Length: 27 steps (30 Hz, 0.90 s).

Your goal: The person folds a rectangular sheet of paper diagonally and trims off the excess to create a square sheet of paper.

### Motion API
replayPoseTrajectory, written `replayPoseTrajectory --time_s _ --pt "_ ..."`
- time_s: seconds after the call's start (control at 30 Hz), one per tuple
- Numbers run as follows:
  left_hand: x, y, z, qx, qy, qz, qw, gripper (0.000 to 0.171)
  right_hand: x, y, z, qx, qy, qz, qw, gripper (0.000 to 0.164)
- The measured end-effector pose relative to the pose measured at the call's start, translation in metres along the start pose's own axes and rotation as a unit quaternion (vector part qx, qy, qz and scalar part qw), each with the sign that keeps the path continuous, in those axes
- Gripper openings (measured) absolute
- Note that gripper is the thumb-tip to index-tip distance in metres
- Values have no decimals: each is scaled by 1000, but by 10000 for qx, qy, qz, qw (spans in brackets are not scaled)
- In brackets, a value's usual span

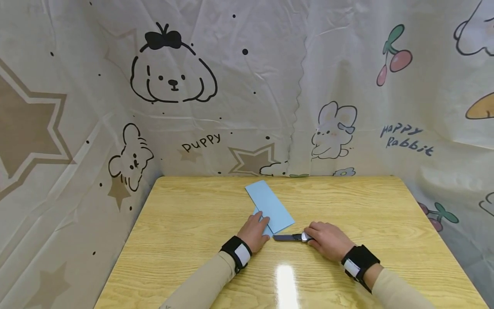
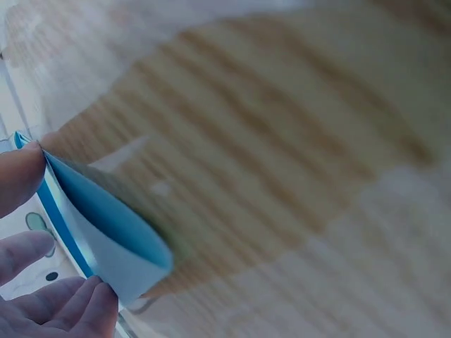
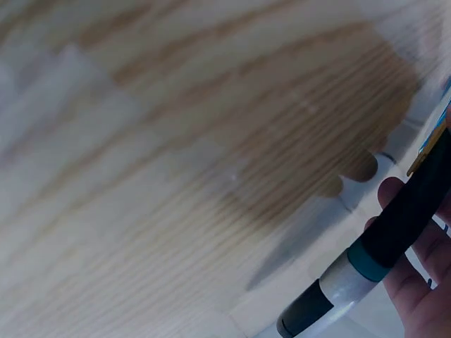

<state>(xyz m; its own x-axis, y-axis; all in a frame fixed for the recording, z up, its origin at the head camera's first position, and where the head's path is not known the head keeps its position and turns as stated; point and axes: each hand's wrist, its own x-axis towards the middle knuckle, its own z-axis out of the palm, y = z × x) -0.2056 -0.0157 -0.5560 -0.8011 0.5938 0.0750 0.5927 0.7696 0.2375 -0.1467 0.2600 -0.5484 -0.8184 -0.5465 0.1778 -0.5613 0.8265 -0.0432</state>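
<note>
A folded sheet of light blue paper (image 1: pixel 270 206) lies slanted near the middle of the table. My left hand (image 1: pixel 252 232) holds its lower left part, with fingers on the paper. Seen from the left wrist, the fold of the blue paper (image 2: pixel 134 271) gapes open, and fingertips touch it at two places. My right hand (image 1: pixel 328 240) grips a knife (image 1: pixel 287 237) by the handle. Its dark blade points left, with the tip close to the paper's lower corner; whether they touch I cannot tell. In the right wrist view, the knife's black handle (image 3: pixel 402 225) has a teal ring and a silver section.
The wood-grain table (image 1: pixel 185 223) reaches out on both sides of the hands. Behind it and at its sides hangs a pale printed curtain (image 1: pixel 247 86). Light glares off the tabletop near the front.
</note>
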Motion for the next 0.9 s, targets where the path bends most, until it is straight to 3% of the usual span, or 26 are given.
replayPoseTrajectory --time_s 0.27,0.9 --pt "0 -1 2 63 -46 -53 10000 51 2 -3 1 -154 -95 202 9996 28" --pt "0 1 4 260 -148 33 9995 45 0 3 9 -275 194 610 9976 26"
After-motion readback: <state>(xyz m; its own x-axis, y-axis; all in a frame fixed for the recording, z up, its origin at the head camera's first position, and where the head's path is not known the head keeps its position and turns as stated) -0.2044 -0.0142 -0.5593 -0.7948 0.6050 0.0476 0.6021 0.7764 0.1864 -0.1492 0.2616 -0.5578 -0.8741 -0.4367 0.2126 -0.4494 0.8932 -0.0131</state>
